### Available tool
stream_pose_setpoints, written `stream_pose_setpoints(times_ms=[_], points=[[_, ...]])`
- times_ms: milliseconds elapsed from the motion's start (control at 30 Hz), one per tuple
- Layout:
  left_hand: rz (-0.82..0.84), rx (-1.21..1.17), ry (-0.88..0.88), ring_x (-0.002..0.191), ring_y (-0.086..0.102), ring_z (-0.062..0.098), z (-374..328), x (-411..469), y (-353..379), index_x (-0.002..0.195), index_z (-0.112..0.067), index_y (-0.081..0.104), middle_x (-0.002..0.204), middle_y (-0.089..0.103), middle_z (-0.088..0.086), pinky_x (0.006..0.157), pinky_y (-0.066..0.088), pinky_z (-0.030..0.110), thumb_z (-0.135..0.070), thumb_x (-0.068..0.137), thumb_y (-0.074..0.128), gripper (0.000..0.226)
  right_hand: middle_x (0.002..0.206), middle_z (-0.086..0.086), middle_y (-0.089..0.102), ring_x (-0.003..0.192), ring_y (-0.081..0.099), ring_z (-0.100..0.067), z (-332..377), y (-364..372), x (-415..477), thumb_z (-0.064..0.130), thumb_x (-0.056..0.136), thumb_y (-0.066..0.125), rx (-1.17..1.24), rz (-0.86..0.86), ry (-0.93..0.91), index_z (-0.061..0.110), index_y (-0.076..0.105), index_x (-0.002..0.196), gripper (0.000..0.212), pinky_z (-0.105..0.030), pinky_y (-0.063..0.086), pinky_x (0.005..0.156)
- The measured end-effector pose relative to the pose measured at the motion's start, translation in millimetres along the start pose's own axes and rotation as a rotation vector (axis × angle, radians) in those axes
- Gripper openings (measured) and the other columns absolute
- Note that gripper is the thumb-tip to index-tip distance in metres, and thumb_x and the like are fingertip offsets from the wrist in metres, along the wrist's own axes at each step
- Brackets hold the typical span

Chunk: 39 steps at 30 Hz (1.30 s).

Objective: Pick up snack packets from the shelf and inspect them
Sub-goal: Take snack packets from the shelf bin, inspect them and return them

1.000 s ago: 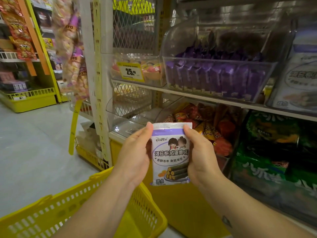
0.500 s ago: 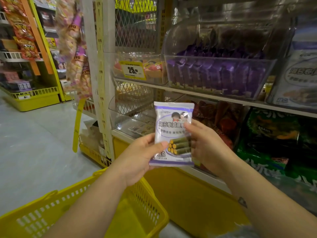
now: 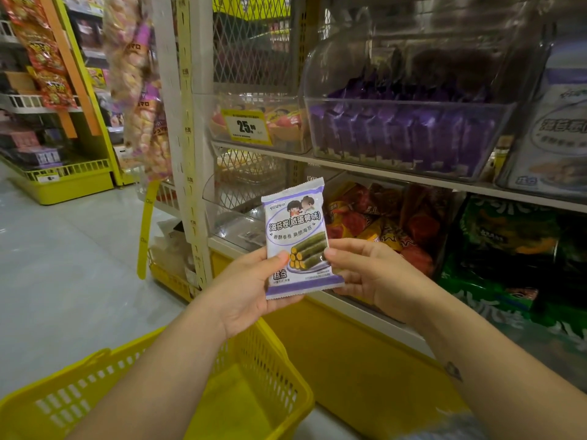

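With the left hand at seven o'clock and the right hand at four pinching the packet, hidden fingers presumably bracing behind, tilt it squarely toward the light.

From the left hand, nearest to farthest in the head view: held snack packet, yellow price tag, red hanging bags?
1. snack packet, gripped by the left hand.
2. yellow price tag, on the shelf above.
3. red hanging bags, across the aisle, far left.

One head-worn camera looks forward and down, close to the shelf.
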<state>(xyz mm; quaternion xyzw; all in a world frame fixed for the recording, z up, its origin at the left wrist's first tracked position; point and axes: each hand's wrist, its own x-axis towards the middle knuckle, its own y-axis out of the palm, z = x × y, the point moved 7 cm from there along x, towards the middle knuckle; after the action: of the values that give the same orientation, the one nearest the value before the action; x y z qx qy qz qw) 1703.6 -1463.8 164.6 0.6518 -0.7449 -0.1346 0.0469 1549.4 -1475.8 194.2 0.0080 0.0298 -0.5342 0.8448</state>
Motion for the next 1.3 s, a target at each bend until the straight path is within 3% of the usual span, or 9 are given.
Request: stream_pose_setpoints(times_ms=[133, 200, 267, 400, 567, 700, 867, 1033, 1300], points=[[-0.084, 0.325, 0.151, 0.122, 0.056, 0.017, -4.5, -1.3, 8.8, 0.145, -0.056, 0.019, 0.145, 0.047, -0.012, 0.105, 0.042, 0.045, -0.039, 0.099, 0.047, 0.056, 0.077, -0.001, 0.067, 0.068, 0.064, -0.006, 5.6, 19.1, -1.5, 0.022, 0.081, 0.072, -0.102, -0.009, -0.130, 0.022, 0.063, 0.116, 0.036, -0.022, 0.054, 0.063], [0.021, 0.235, 0.121, 0.102, 0.065, 0.006, -1.9, -4.3, 21.9, 0.141, -0.064, 0.013, 0.135, 0.056, -0.016, 0.094, 0.043, 0.038, -0.061, 0.088, 0.050, 0.065, 0.072, 0.002, 0.063, 0.073, 0.064, -0.006, 9.7, 25.1, -2.1, 0.032, 0.075, 0.071, -0.129, -0.017, -0.198, 0.030, 0.063, 0.115, 0.041, -0.025, 0.056, 0.066], [0.088, 0.158, 0.102, 0.077, 0.066, -0.001, -2.5, -7.2, 26.3, 0.138, -0.063, 0.028, 0.113, 0.068, -0.017, 0.079, 0.041, 0.032, -0.070, 0.071, 0.065, 0.077, 0.080, -0.007, 0.064, 0.078, 0.067, -0.009, 12.5, 25.7, -2.5, 0.035, 0.073, 0.069, -0.147, -0.013, -0.238, 0.031, 0.063, 0.119, 0.047, -0.030, 0.056, 0.074], [0.141, 0.026, 0.102, 0.090, 0.055, 0.018, -7.0, -10.7, 22.9, 0.114, -0.048, 0.064, 0.106, 0.067, 0.001, 0.077, 0.041, 0.037, -0.047, 0.059, 0.077, 0.057, 0.098, -0.005, 0.072, 0.085, 0.066, -0.012, 20.7, 14.2, -4.8, 0.033, 0.077, 0.067, -0.118, -0.079, -0.308, 0.026, 0.066, 0.118, 0.042, -0.021, 0.054, 0.072], [0.345, 0.006, 0.017, 0.088, 0.066, 0.013, 0.9, -19.4, 29.7, 0.102, -0.046, 0.072, 0.102, 0.074, -0.005, 0.080, 0.053, 0.036, -0.038, 0.055, 0.089, 0.050, 0.129, 0.001, 0.062, 0.114, 0.063, -0.013, 23.7, -3.4, 0.1, 0.041, 0.076, 0.066, 0.053, -0.149, -0.281, 0.031, 0.052, 0.134, 0.061, -0.033, 0.055, 0.090], [0.385, 0.007, -0.010, 0.095, 0.067, 0.017, 8.3, -20.1, 28.5, 0.118, -0.033, 0.065, 0.109, 0.071, -0.001, 0.087, 0.054, 0.038, -0.052, 0.041, 0.094, 0.084, 0.131, -0.005, 0.061, 0.117, 0.062, -0.021, 21.4, 0.5, -0.5, 0.034, 0.080, 0.066, 0.183, -0.027, -0.239, 0.024, 0.050, 0.138, 0.061, -0.038, 0.056, 0.091], [0.421, -0.009, 0.008, 0.103, 0.066, 0.018, 7.3, -20.3, 28.9, 0.116, -0.035, 0.069, 0.116, 0.071, 0.000, 0.095, 0.051, 0.043, -0.058, 0.050, 0.088, 0.072, 0.127, -0.005, 0.063, 0.112, 0.064, -0.020, 20.5, -1.4, -0.2, 0.027, 0.077, 0.067, 0.274, -0.020, -0.219, 0.023, 0.047, 0.137, 0.064, -0.035, 0.056, 0.088], [0.410, -0.068, -0.055, 0.114, 0.063, 0.028, 6.7, -18.9, 29.2, 0.123, -0.027, 0.066, 0.128, 0.065, 0.009, 0.093, 0.052, 0.045, -0.044, 0.084, 0.064, 0.042, 0.094, -0.005, 0.072, 0.081, 0.069, -0.015, 17.3, -10.0, 1.1, 0.027, 0.075, 0.068, 0.235, -0.161, -0.186, 0.009, 0.060, 0.111, 0.041, -0.026, 0.058, 0.068], [0.069, 0.656, 0.391, 0.109, 0.057, -0.008, -11.1, -18.4, 38.1, 0.137, -0.064, 0.022, 0.128, 0.050, -0.031, 0.084, 0.051, 0.015, -0.035, 0.096, 0.056, 0.060, 0.079, -0.011, 0.071, 0.069, 0.065, -0.022, 3.3, -27.6, -1.9, 0.023, 0.083, 0.073, 0.049, -0.529, -0.160, 0.012, 0.062, 0.081, 0.016, -0.031, 0.051, 0.055]])
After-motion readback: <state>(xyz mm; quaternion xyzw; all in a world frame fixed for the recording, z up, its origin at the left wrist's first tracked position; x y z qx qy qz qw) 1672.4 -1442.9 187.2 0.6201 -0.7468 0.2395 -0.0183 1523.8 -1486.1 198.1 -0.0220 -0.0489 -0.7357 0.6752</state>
